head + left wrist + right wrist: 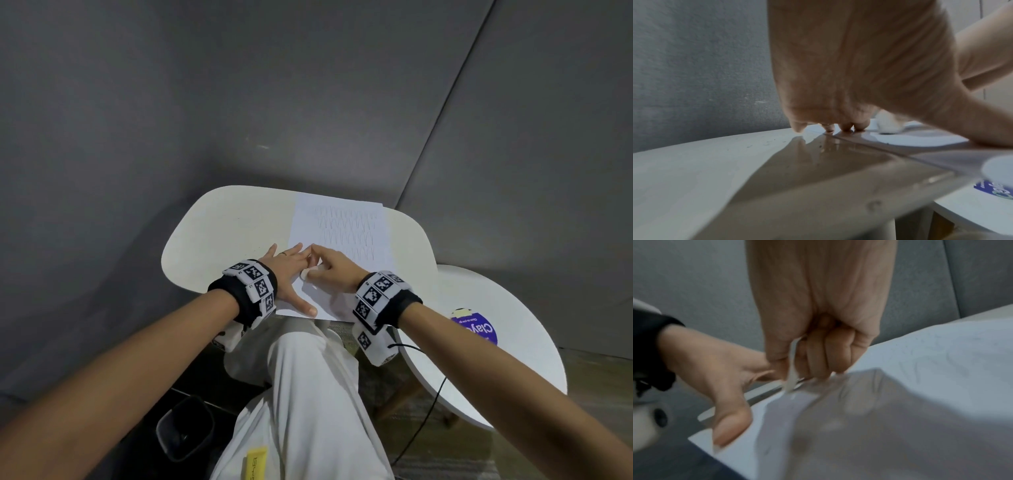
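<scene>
**White block on paper, both hands down**

White is everywhere: a white sheet of paper (342, 226) lies on the pale oval tabletop (222, 233), its near edge hanging just over the table's front. Rows of faint pencilled arches (346, 222) cover its far half.

The right hand (330, 270) has its fingers curled tight, thumb against them, pinching a small white block (310, 273). The right wrist view shows the block (792, 366) as a thin slab with its lower tip touching the sheet. It sits at the paper's near-left part, just beside the other hand.

The left hand (286, 272) lies flat with straight, spread fingers. It presses the sheet's left edge, and the thumb lies along the near corner.

Off to the right stands a round white table (455, 287) with a purple-labelled tub (474, 329) on it, well apart from the work.
</scene>
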### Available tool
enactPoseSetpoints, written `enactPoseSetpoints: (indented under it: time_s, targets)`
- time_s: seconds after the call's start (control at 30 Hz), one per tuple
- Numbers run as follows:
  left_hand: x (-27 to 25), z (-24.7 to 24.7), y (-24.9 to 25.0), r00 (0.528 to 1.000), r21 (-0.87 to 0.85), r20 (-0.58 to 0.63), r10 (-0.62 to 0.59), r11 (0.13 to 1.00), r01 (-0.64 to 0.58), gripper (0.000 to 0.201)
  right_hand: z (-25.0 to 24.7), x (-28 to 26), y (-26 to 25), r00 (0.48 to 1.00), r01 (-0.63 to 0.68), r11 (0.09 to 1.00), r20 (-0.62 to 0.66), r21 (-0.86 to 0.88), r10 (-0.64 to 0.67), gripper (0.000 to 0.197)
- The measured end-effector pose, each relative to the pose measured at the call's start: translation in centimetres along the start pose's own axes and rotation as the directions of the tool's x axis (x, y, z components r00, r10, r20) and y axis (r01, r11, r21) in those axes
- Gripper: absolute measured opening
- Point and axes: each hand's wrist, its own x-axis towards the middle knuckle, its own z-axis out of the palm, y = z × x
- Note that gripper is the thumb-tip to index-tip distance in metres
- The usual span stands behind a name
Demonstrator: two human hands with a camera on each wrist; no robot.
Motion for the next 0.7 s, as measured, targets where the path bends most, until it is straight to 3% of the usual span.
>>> enactPoseSetpoints:
  time_s: [0.07,0.1,0.17,0.23,0.37,0.43,0.47,0.5,0.53,0.6,0.63,0.67,0.7]
  targets:
    - [-0.3,-0.1,0.2,1.000,0.012,0.024,-0.007,1.000,0.007,0.121,-0.1,-0.7,0.0,0.987,-0.018,1.000,0.159,0.003,0.018,0.020]
    - [-0.3,-0.3,0.2,0.999,0.038,0.045,-0.009,0.999,0.008,0.123,-0.5,-1.1,0.2,0.986,-0.040,0.999,0.166,0.031,0.034,0.022]
    - [-0.3,-0.5,0.3,0.996,0.085,0.083,-0.017,0.996,0.010,0.122,-1.3,-1.8,1.5,0.995,-0.064,0.982,-0.071,0.179,0.077,0.021]
    - [-0.6,-0.3,0.9,0.999,0.069,0.048,-0.019,0.998,0.015,0.108,-1.9,-2.4,3.2,0.935,-0.055,0.947,-0.318,0.316,0.160,0.021]
    - [-1.9,2.7,5.5,0.965,-0.035,-0.257,0.041,0.998,-0.052,0.056,-1.6,-3.5,4.7,0.925,-0.090,0.932,-0.319,0.351,0.209,0.024]
    - [-2.6,5.4,7.8,0.960,-0.014,-0.245,0.139,0.989,-0.147,0.055,-1.5,-3.5,4.7,0.930,-0.056,0.923,-0.317,0.382,0.188,0.023]
    - [-3.1,6.4,8.1,0.968,0.027,-0.210,0.137,0.991,-0.135,0.055,-1.5,-3.4,4.6,0.932,-0.046,0.919,-0.315,0.391,0.181,0.024]
    - [-3.4,7.0,8.1,0.979,0.044,-0.200,0.047,0.998,-0.039,0.057,-1.5,-3.2,4.8,0.932,-0.054,0.921,-0.312,0.386,0.185,0.025]
    - [-3.5,7.2,7.6,0.969,0.034,-0.215,-0.118,0.991,0.129,0.061,-1.6,-3.2,4.8,0.931,-0.072,0.925,-0.307,0.372,0.196,0.027]
    - [-3.9,6.3,6.9,0.866,-0.018,-0.212,-0.453,0.888,0.460,0.060,-1.6,-3.2,5.0,0.930,-0.087,0.929,-0.304,0.359,0.204,0.029]
    - [-4.0,5.9,6.9,0.834,-0.025,-0.217,-0.507,0.857,0.514,0.058,-1.6,-3.3,5.0,0.932,-0.086,0.930,-0.301,0.356,0.202,0.029]
    - [-4.1,5.8,7.3,0.850,-0.020,-0.266,-0.454,0.885,0.466,0.057,-1.5,-3.4,4.9,0.934,-0.083,0.931,-0.298,0.355,0.197,0.028]
    - [-4.1,6.0,7.6,0.893,-0.002,-0.315,-0.321,0.941,0.337,0.055,-1.5,-3.3,5.0,0.936,-0.082,0.930,-0.294,0.357,0.196,0.027]
